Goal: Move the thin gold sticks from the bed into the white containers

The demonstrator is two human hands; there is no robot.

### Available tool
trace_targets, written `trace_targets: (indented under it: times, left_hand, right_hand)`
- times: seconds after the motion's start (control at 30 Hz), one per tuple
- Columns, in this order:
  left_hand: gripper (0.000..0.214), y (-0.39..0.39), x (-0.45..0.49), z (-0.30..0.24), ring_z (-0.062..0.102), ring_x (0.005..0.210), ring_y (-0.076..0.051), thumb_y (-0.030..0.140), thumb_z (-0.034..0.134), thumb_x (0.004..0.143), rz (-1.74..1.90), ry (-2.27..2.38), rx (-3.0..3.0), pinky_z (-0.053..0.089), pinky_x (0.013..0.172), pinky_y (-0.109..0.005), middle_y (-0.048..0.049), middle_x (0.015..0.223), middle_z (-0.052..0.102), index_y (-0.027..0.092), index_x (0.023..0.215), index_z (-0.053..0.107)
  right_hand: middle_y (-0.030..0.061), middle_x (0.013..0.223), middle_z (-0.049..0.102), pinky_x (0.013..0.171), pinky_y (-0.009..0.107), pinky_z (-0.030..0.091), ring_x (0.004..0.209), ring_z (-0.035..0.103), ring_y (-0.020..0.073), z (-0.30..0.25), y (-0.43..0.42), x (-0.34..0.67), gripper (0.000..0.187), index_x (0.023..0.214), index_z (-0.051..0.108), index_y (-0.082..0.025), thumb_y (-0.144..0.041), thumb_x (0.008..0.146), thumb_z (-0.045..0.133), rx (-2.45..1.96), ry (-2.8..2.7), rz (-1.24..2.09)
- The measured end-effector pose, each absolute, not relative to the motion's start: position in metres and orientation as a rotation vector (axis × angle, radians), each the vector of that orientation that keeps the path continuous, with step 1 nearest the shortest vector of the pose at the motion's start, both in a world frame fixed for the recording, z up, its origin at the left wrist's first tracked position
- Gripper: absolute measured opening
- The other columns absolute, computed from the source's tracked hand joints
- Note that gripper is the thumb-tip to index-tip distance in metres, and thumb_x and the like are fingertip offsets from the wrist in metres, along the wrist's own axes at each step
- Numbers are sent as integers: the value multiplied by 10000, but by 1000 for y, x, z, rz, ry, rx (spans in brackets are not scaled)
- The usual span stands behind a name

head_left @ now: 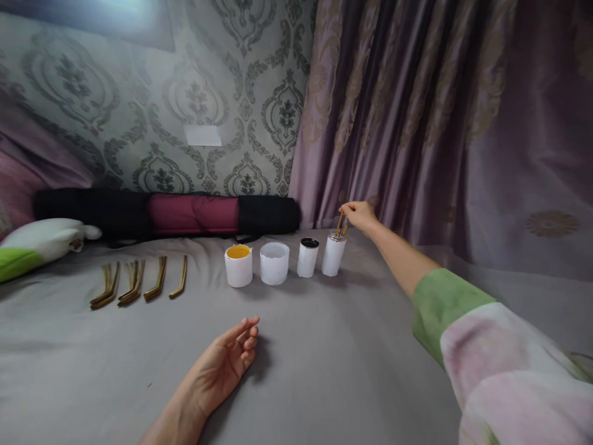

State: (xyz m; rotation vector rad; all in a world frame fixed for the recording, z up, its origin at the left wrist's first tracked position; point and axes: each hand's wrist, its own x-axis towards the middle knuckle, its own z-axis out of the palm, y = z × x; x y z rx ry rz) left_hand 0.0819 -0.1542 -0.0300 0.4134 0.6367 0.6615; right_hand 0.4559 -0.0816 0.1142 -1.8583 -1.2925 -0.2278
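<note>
My right hand (361,216) reaches out to the white-wrapped container (332,256) at the right end of a row. Its fingers pinch the upper end of a thin gold-brown straw (341,221), whose lower end is inside the container's mouth. At least one more gold-coloured straw shows beside it there. Low in the middle, my left hand (227,364) rests over the grey sheet, palm turned inward, fingers loosely curled and holding nothing. To the left lie several bent gold-brown straws, in bundles (132,285) and one single straw (180,278).
Left of that container stand a narrow white container with a dark inside (306,259), a wide white tub (274,266) and a tub with a yellow inside (238,269). Behind them lies a long black and maroon roll (194,215). A plush toy (46,241) is far left; curtains (393,111) hang right.
</note>
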Motion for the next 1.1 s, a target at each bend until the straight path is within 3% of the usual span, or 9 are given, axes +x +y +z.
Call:
trace_targets:
  times: [1.1]
  left_hand:
    - [200,-153,81,-29,448,527,-40,140,556,721,656,644,407,406,427,-154,-13,710,493,86,913,542]
  right_hand:
    - [36,683,660,644,222,439,680,591,133,83,-82,456,194,639,665,-142,-246,666,503,-1848,-1169,-1]
